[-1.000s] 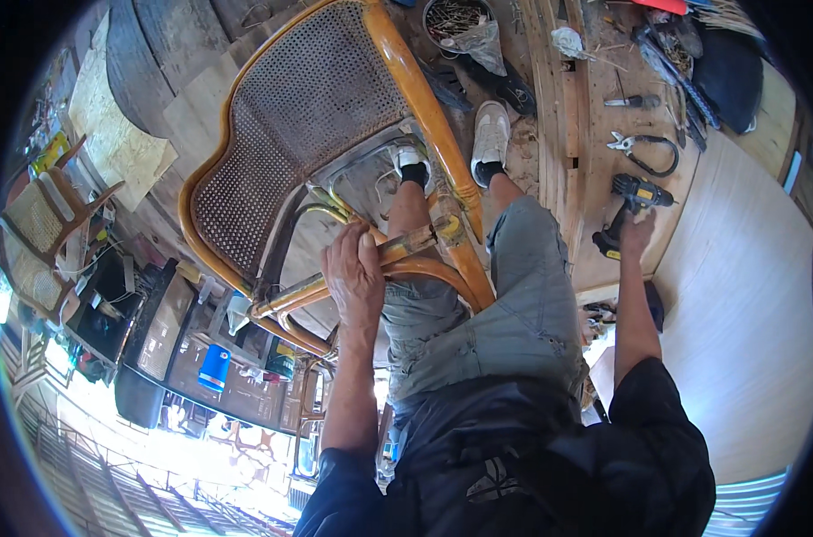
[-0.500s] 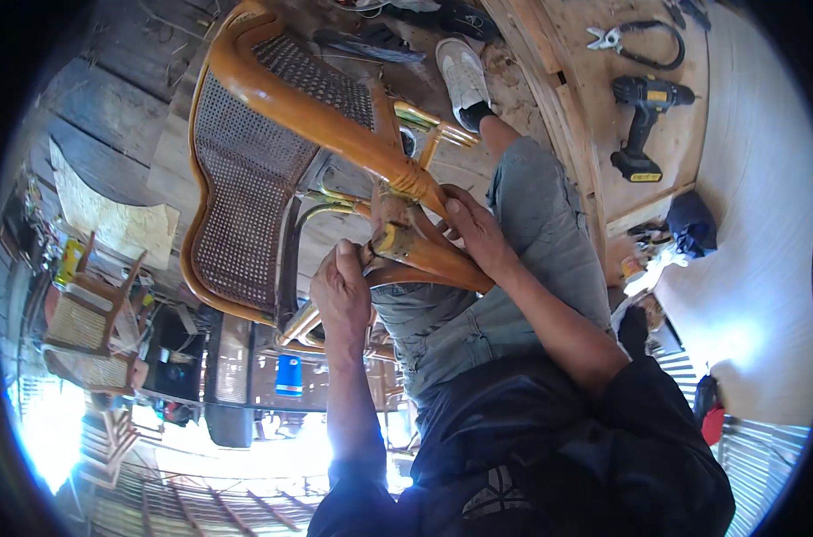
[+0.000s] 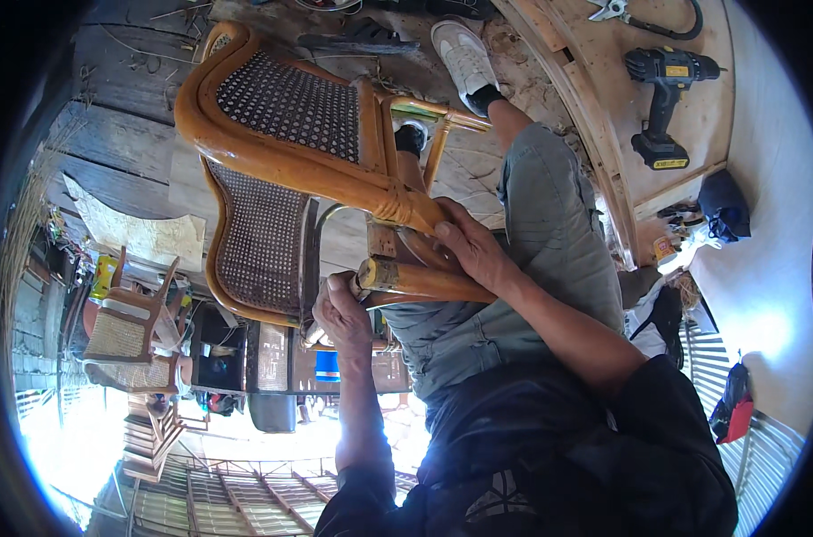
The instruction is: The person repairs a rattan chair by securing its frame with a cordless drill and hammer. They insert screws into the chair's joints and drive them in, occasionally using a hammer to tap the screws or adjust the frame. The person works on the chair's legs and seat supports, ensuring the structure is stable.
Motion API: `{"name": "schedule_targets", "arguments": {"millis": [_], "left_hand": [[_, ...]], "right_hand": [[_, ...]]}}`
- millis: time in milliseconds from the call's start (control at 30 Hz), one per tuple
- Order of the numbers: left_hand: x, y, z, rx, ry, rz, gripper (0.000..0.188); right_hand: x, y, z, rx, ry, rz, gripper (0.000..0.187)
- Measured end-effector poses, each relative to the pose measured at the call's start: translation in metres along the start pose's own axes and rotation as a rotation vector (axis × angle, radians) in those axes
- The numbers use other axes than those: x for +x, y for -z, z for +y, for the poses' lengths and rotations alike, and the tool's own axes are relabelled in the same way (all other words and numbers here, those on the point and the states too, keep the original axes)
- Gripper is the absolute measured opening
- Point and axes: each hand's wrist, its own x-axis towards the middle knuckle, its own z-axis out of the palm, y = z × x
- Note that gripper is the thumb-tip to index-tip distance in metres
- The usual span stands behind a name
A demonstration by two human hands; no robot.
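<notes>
The cane chair (image 3: 290, 174) sits against my legs (image 3: 549, 224), its woven panels (image 3: 290, 107) already in place, as far as I can judge. At the chair's near end a thick pole (image 3: 433, 280) shows its bare cut end, so that corner looks unfinished. Right of the chair lies a drill (image 3: 664, 103), unheld. My right hand (image 3: 473, 242) has its fingers closed over the chair's rail (image 3: 411, 208); my left hand (image 3: 342, 313) curls round a thinner rod (image 3: 313, 335) beside the pole's end.

Has grey plank flooring (image 3: 120, 143) at ten o'clock, a brown cane-panelled chair (image 3: 120, 336) toward nine, a smooth pale panel (image 3: 764, 268) at three. Shows corrugated sheeting (image 3: 769, 447) at four, slatted roofing (image 3: 245, 492) at seven, white glare (image 3: 89, 438) at eight.
</notes>
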Motion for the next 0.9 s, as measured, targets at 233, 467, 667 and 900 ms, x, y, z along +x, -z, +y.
{"name": "schedule_targets", "arguments": {"millis": [233,467,667,900], "left_hand": [[-0.003,0.0,-0.006,-0.067,0.034,0.032,0.056],[-0.003,-0.01,-0.013,-0.127,0.078,0.068,0.056],[0.001,-0.007,-0.009,-0.05,0.036,0.031,0.052],[-0.002,-0.004,-0.005,0.064,-0.05,0.082,0.043]], "right_hand": [[-0.001,-0.004,0.011,-0.036,-0.028,-0.016,0.059],[-0.002,0.001,0.001,-0.077,-0.031,-0.011,0.059],[-0.001,-0.001,0.006,-0.066,-0.08,0.001,0.056],[-0.003,-0.003,-0.006,-0.112,-0.14,-0.033,0.053]]}}
